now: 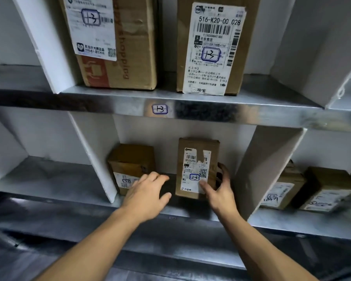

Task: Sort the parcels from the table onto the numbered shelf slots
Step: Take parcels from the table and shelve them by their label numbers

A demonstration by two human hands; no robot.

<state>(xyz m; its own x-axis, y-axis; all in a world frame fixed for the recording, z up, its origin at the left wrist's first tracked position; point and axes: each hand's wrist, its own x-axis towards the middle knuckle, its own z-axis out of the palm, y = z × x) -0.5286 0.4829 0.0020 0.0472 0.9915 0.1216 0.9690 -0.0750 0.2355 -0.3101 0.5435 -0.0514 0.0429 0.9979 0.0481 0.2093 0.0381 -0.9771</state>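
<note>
A: Can the left carton (118, 43) and the right carton (215, 47) on the upper shelf (190, 110) be seen whole?

B: No. The top edge cuts both off, and the small print on their labels is too fine to read.

A: And the squat box (130, 161) below?

B: The left hand (148, 191) covers part of its label, and the marking beside it is illegible.

A: The upright parcel (197, 167)?

B: Its label is torn, so some digits are missing. The fingers (223, 171) of the right hand (219, 191) partly vanish behind its right side.

A: Further right?

B: The brown box (282, 189) and the dark-sided box (328, 189) are blurred, and their scrawls are unreadable. Both forearms run off the bottom edge.
</note>
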